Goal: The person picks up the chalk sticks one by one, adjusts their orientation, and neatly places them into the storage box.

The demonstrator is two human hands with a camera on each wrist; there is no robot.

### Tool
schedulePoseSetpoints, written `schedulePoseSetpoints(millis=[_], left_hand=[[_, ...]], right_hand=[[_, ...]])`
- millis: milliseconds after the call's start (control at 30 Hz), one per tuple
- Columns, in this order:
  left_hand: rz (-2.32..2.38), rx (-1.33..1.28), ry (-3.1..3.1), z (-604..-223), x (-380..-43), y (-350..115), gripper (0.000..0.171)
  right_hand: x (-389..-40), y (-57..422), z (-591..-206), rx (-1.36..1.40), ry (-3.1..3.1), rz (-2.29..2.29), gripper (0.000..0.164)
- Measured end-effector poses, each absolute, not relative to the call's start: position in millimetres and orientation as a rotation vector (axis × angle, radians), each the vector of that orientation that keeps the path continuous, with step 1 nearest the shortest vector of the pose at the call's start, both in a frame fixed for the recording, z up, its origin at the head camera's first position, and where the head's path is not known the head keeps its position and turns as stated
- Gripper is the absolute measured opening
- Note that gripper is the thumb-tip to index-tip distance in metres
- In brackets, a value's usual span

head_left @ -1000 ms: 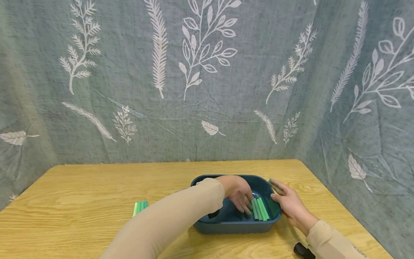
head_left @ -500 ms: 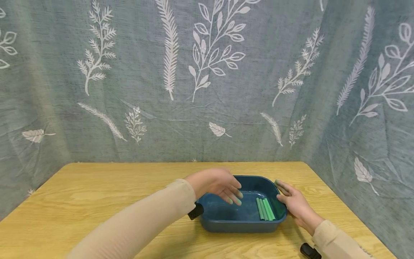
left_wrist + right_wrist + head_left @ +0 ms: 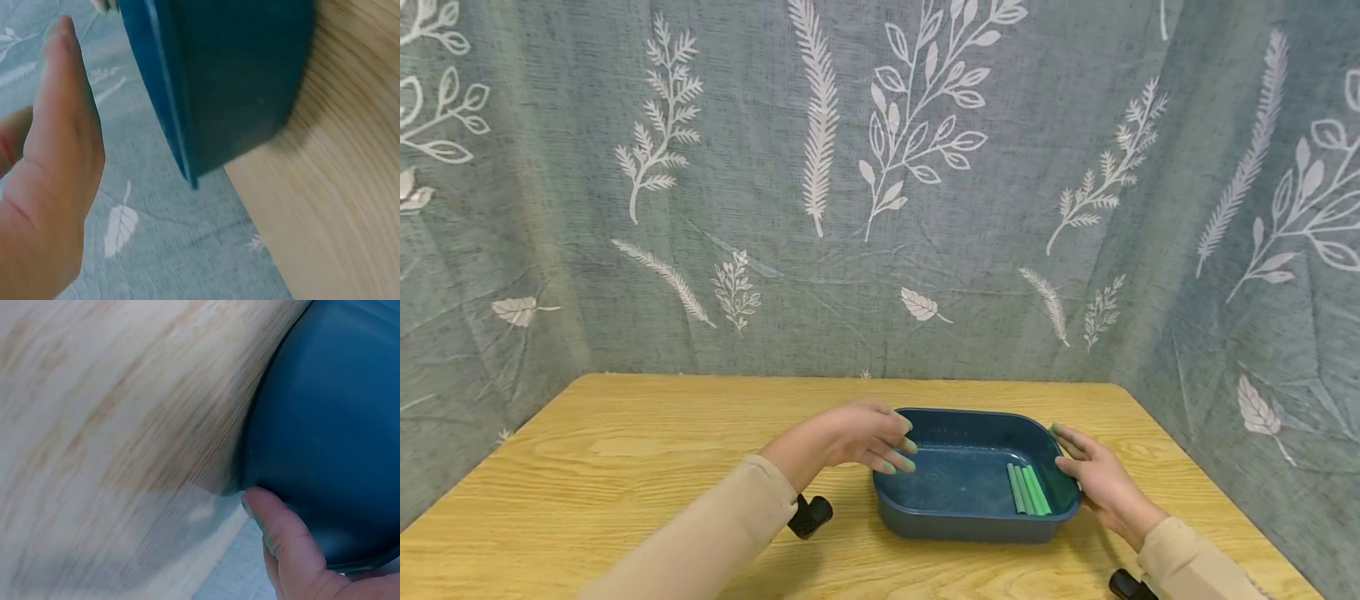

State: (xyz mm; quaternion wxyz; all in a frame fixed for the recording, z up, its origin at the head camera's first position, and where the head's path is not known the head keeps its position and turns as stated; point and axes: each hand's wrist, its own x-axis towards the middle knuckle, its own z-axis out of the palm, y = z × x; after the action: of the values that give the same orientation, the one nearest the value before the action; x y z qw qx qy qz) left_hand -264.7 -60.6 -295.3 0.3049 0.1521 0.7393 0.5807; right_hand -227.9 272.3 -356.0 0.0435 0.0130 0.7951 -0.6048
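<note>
A dark blue rectangular tub point(image 3: 970, 525) stands on the table. Several green sticks point(image 3: 1028, 490) lie side by side inside its right end. Over the tub's left rim hovers my left hand point(image 3: 868, 435), its fingers extended and holding nothing; the left wrist view shows a gap between that hand point(image 3: 53, 156) and the tub's wall point(image 3: 244, 81). At the right end, my right hand point(image 3: 1101, 479) rests against the rim with its fingers fairly straight. In the right wrist view a fingertip point(image 3: 253, 499) touches the tub's outer wall point(image 3: 325, 425). The hands' fingertips look greenish.
A wooden table point(image 3: 647, 442) reaches back to a grey-green cloth point(image 3: 820, 317) printed with white leaves, which also hangs at the sides. Small black devices point(image 3: 811, 517) sit at both wrists. The left sleeve point(image 3: 715, 525) covers part of the table.
My left hand has come out of the tub and moved left to its left rim. The head view has turned slightly left. Green sticks seen earlier left of the sleeve are out of sight.
</note>
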Motion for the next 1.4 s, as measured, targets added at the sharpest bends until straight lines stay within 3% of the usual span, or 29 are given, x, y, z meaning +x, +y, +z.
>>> schedulePoseSetpoints(millis=[667,1400], left_hand=[[1.719,0.352,1.970,-310.8,-245.7,-135.2,0.053],[1.714,0.267,2.091,-314.5,-244.7,-197.2,0.058]], right_hand=[[-237.2,263.8,-342.0,0.017,2.384,-1.879,0.062],[-230.0,272.8,-355.0,0.078,2.367,-1.884,0.060]])
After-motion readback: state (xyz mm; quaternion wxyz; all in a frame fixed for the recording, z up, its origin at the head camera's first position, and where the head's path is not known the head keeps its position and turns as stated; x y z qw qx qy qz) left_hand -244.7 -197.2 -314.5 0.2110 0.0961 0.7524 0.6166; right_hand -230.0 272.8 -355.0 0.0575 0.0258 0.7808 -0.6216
